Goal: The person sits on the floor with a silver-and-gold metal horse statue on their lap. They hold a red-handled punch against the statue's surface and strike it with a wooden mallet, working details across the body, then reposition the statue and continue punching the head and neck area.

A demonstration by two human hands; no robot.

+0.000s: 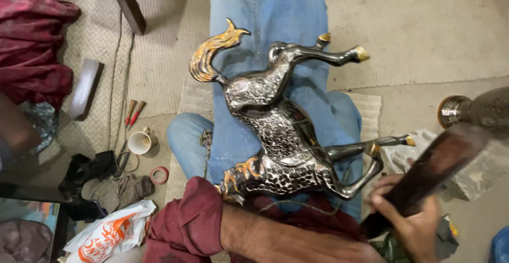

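Head view: I am looking straight down at a metal horse figurine [281,136] lying on its side on a blue cloth [275,14] spread over the person's lap, above a woven mat on the floor.
Right hand [411,226]: I am seeing its fingers wrapped tight around a dark wooden handle [435,167], blurred, held near the horse's forelegs.
Left hand: I am seeing only the forearm and maroon sleeve [185,226] crossing below the horse's head; the fingers are hidden, so I cannot tell their state.
Handling: I am judging the horse heavy, rigid and slick, its polished silver body embossed, its thin legs and gold tail [212,51] the weak spots.
Hold: I am favouring the thick belly or neck, not the legs.
Nearby: a white cup [140,142] and a red tape ring [159,175] are lying on the mat to the left.
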